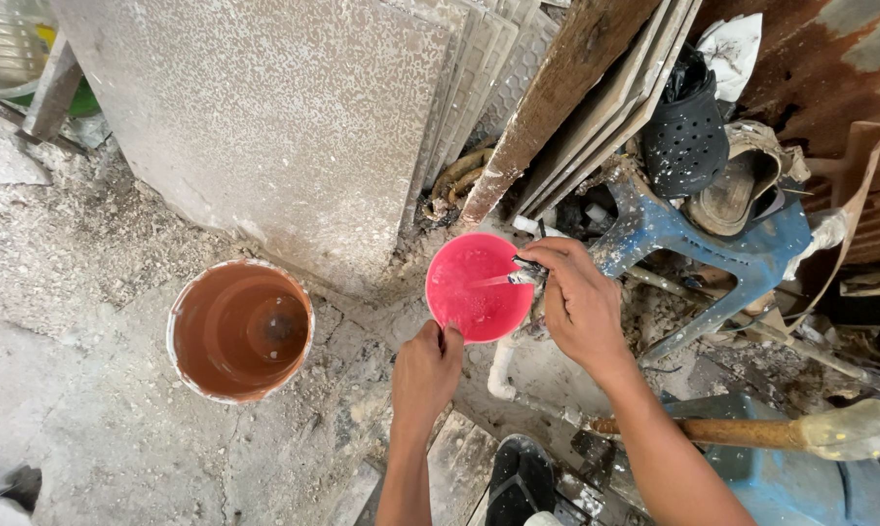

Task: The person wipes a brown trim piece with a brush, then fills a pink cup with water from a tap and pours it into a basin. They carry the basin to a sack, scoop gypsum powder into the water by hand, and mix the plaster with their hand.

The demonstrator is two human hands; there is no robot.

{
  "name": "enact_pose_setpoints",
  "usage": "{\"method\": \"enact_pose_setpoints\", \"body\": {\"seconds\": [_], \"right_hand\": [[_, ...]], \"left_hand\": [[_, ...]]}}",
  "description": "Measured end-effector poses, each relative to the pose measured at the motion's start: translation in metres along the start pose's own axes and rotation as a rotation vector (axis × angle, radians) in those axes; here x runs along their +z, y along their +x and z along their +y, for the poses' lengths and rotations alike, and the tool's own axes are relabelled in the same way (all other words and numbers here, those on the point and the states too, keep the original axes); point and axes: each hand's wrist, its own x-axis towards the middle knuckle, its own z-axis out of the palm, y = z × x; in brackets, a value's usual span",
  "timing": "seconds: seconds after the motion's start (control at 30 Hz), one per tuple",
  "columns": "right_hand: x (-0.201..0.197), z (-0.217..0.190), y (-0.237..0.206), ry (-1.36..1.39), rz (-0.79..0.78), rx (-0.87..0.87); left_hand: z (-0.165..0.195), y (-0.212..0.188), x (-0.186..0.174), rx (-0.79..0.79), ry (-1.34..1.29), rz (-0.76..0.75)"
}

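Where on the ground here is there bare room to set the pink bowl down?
Bare concrete lies left of and below the brown bucket, and between it and the left hand. Right of the pink bowl, around the blue stool, is crowded.

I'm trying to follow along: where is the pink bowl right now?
The pink bowl sits mid-frame in the head view, held at its near rim by the left hand, under the tap that the right hand grips, right of the brown bucket.
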Motion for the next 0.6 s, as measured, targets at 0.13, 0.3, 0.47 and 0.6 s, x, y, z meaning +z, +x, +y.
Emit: {"method": "enact_pose_setpoints", "body": {"seconds": [0.13,0.3,0.47,0.6], "right_hand": [[0.0007,0.0006,-0.0006,-0.001,-0.003,0.010],[0.0014,0.0018,-0.0006,-0.012,0.000,0.014],[0.0013,0.0015,-0.0016,0.016,0.002,0.019],[0.0013,0.0004,-0.0028,0.039,0.020,-0.006]], "left_hand": [[-0.0033,0.0006,0.0019,0.038,0.008,0.052],[-0.0068,0.0018,0.0034,0.057,0.023,0.077],[-0.0090,0.0021,0.0038,0.033,0.027,0.057],[-0.0109,0.0010,0.0033,0.062,0.028,0.098]]}}
